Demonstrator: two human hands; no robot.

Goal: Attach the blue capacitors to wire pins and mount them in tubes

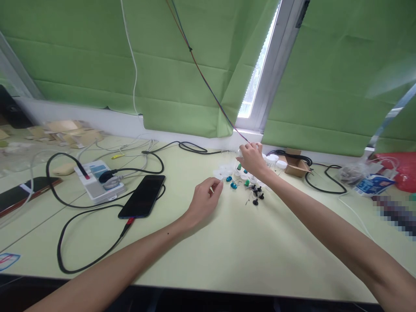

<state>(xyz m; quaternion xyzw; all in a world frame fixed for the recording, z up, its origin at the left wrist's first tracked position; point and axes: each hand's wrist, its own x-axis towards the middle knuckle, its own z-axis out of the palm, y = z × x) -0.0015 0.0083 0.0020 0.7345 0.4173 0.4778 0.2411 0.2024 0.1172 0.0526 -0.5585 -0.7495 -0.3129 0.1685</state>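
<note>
Whatever lay behind the right hand (pixel 252 158) was hidden. The left edge cut off a dark device (pixel 19 197), the right edge a red bag (pixel 398 171); pixelation obscured a dark object (pixel 396 216).

At least four black-headed pins (pixel 255 202) show, plus at least two blue-headed pins (pixel 233 185) and two green-headed pins (pixel 247 183) (the heap overlaps, so its full tally is unclear). At least two white-lidded containers (pixel 281 164), two dark-screened devices (pixel 143 197), one power strip (pixel 97 181), one cardboard box (pixel 296 167).
</note>
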